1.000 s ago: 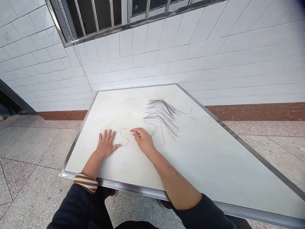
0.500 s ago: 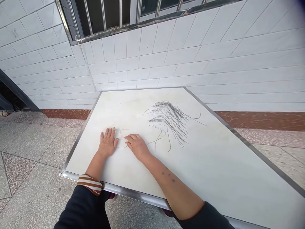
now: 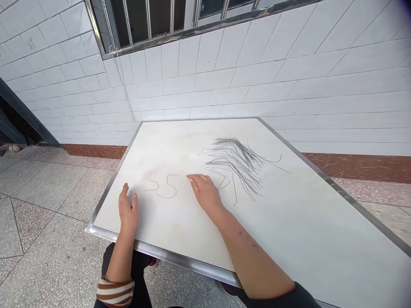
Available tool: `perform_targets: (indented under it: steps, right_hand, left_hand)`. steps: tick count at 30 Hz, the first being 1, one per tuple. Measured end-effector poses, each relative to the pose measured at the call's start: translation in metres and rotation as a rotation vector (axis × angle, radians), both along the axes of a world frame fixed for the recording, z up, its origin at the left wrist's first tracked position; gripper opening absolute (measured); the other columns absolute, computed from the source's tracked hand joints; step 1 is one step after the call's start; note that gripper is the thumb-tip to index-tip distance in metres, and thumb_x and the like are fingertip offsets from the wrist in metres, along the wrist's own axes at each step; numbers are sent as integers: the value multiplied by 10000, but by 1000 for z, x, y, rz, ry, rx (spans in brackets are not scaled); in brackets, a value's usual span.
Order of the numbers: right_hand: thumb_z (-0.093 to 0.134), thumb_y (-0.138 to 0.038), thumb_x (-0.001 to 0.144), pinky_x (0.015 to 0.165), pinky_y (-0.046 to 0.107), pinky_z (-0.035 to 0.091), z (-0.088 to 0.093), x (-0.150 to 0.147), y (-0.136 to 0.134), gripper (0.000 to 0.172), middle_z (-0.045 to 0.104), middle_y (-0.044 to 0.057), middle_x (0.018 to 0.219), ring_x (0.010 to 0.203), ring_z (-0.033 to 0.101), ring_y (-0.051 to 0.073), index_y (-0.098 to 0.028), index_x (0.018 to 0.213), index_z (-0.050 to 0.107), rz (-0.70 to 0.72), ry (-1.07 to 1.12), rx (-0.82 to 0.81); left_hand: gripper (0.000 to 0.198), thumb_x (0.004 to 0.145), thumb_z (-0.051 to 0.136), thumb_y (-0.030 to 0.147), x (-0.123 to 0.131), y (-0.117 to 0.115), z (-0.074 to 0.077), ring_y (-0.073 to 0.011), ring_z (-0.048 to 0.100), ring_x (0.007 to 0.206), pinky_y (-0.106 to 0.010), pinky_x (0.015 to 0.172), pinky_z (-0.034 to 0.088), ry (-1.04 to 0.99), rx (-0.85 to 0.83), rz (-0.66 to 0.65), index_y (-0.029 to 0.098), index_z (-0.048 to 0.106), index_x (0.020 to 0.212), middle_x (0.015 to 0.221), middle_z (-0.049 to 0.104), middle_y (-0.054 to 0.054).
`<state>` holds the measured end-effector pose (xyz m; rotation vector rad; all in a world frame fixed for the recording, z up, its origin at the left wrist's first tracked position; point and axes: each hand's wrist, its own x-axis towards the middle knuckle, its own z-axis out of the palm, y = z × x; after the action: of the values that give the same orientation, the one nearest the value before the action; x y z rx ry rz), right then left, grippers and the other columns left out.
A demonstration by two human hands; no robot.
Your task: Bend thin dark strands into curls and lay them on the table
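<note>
Two thin dark strands on the white tabletop are bent into curves: the left strand (image 3: 158, 185) is like an S, and the right strand (image 3: 176, 191) is like a 5. My right hand (image 3: 205, 191) is just right of the second curve, its thumb and fingers pinched together low over the table. What sits in the pinch, if anything, is too fine to make out. Near the table's left side is my left hand (image 3: 128, 209), holding nothing, thumb and fingers apart. A loose bundle of dark strands (image 3: 239, 158) lies beyond my right hand, several of them straying outward.
The white table (image 3: 272, 239) has a metal rim (image 3: 189, 264) and stands by a white tiled wall (image 3: 180, 90). Metal window bars (image 3: 171, 17) are above. A thin cord (image 3: 123, 81) hangs down the wall. Speckled stone floor (image 3: 64, 239) lies to the left.
My left hand has drawn back from the strands toward the table's left edge, uncovering the left curve. My right hand has shifted right, away from the curved strands. The view has moved slightly.
</note>
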<state>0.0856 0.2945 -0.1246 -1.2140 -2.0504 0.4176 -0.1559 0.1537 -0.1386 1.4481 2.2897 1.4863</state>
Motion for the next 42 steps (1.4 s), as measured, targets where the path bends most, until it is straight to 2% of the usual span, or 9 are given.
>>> perform_targets:
  steps: [3, 10, 15, 18, 22, 25, 28, 34, 42]
  right_hand:
    - [403, -288, 935, 799, 379, 453, 4, 16, 5, 283, 676, 56, 1039, 1028, 529, 257, -236, 1028, 666, -83, 13, -37]
    - [407, -293, 896, 692, 366, 412, 8, 86, 24, 287, 659, 79, 930, 857, 550, 251, -225, 992, 669, -433, 27, -116]
    - [367, -256, 907, 642, 345, 409, 4, 118, 24, 317, 650, 101, 984, 898, 536, 260, -212, 1003, 666, -491, -20, -106]
    - [394, -266, 917, 648, 334, 416, 0, 118, 23, 281, 647, 83, 967, 932, 528, 257, -237, 985, 665, -449, -48, -86]
    - [431, -271, 932, 691, 332, 426, -6, 102, 29, 229, 646, 64, 945, 934, 529, 244, -250, 956, 657, -365, -101, -93]
    - [510, -291, 908, 769, 365, 426, -10, 89, 34, 167, 648, 75, 959, 941, 530, 254, -229, 996, 638, -338, -140, -100]
    - [570, -289, 874, 801, 381, 422, -13, 80, 36, 190, 643, 88, 1013, 978, 532, 266, -220, 1046, 612, -323, -168, -106]
    - [520, -192, 857, 688, 332, 424, -16, 77, 35, 251, 670, 55, 896, 866, 574, 235, -235, 1101, 556, -320, -201, -157]
    - [522, -128, 786, 587, 317, 381, -13, 72, 30, 219, 648, 84, 808, 767, 597, 236, -194, 986, 582, -327, -213, -246]
  left_hand:
    - [566, 945, 446, 371, -1, -16, -11, -277, 432, 1327, -482, 1073, 382, -40, -54, -31, 188, 297, 1460, 1446, 429, -171]
    - [539, 901, 497, 292, -9, -8, -14, -253, 516, 1256, -452, 1064, 396, -153, -31, -8, 181, 377, 1414, 1327, 553, -159]
    - [552, 857, 551, 302, -10, -7, -16, -254, 549, 1203, -443, 1047, 407, -181, -20, 37, 205, 430, 1386, 1253, 605, -125]
    - [554, 853, 551, 313, -8, -7, -13, -259, 550, 1194, -442, 1028, 422, -205, -41, 50, 213, 435, 1386, 1251, 604, -121]
    - [552, 858, 539, 323, -5, -8, -8, -257, 550, 1188, -442, 1037, 409, -167, -68, 76, 210, 435, 1387, 1241, 610, -118]
    - [549, 859, 527, 321, -3, -7, -4, -266, 550, 1186, -441, 1012, 426, -148, -97, 82, 201, 433, 1387, 1246, 607, -125]
    - [546, 857, 524, 325, -2, -8, -2, -282, 548, 1185, -451, 983, 441, -160, -131, 95, 221, 434, 1385, 1262, 602, -119]
    - [549, 851, 535, 334, -3, -7, -5, -271, 543, 1194, -451, 1017, 416, -173, -98, 90, 242, 434, 1382, 1249, 604, -104]
    - [543, 854, 537, 308, -5, -6, -7, -253, 553, 1169, -442, 1019, 417, -157, -88, 86, 223, 435, 1380, 1228, 609, -109]
